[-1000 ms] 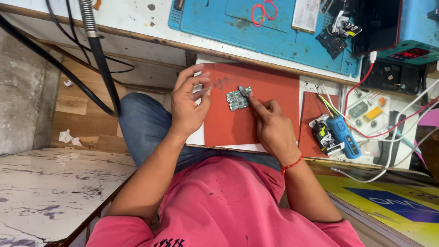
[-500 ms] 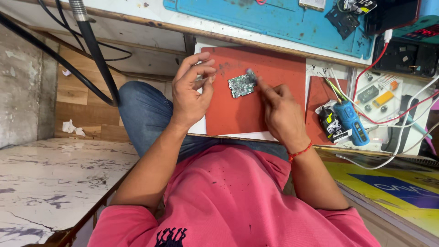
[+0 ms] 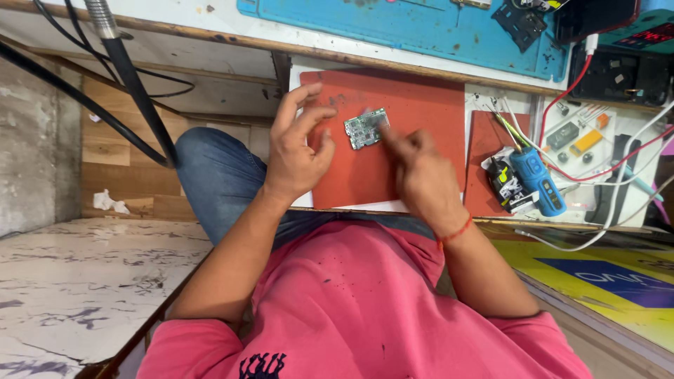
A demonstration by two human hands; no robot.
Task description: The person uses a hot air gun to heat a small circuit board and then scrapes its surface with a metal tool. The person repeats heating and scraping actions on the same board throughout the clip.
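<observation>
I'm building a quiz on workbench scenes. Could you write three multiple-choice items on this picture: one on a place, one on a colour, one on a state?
1. Where does the small circuit board lie?
A on the red mat
B on the blue mat
C on the person's knee

2. What colour is the thread on the right hand's wrist?
A green
B red
C white

3. How is the left hand?
A clenched in a fist
B flat on the floor
C fingers spread, raised beside the board

Key: 1 A, red shows all around it; 2 B, a red band; 3 C, fingers apart.
</observation>
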